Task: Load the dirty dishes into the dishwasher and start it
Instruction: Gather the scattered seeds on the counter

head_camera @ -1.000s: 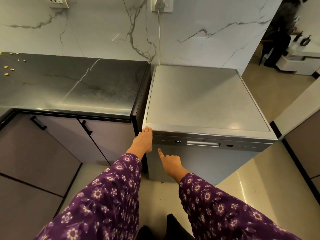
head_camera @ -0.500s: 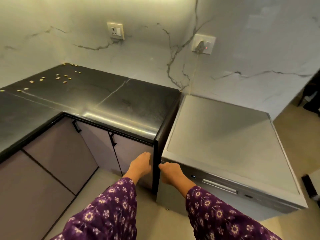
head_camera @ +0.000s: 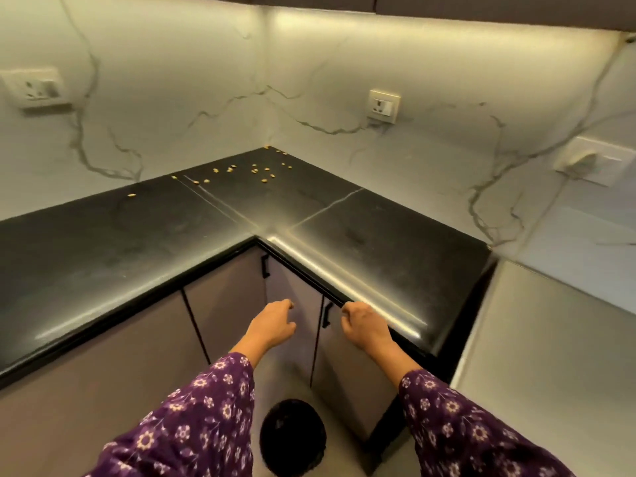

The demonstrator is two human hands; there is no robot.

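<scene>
Now the dishwasher [head_camera: 557, 339] sits at the right edge of the frame, showing only its flat, matte grey top. Half a second ago it filled the lower right, with its front panel in view. Both hands were then at its near left corner, and they have since come away to the left. The left hand [head_camera: 272, 327], lower centre, has a slack grip: fingers half curled, holding nothing. The right hand [head_camera: 364, 327], just right of it, has its grip closed in a loose fist at the lip of the bench [head_camera: 137, 256], with nothing seen in it. The bench is an L-shaped slab of polished black stone, with small yellowish bits [head_camera: 254, 170] scattered near its far corner. Below it are smooth mauve cabinet doors [head_camera: 223, 315] with a slim black handle [head_camera: 326, 315]. Behind is a white veined marble wall [head_camera: 172, 98]. The sleeves [head_camera: 192, 425] are purple with a floral print.
</scene>
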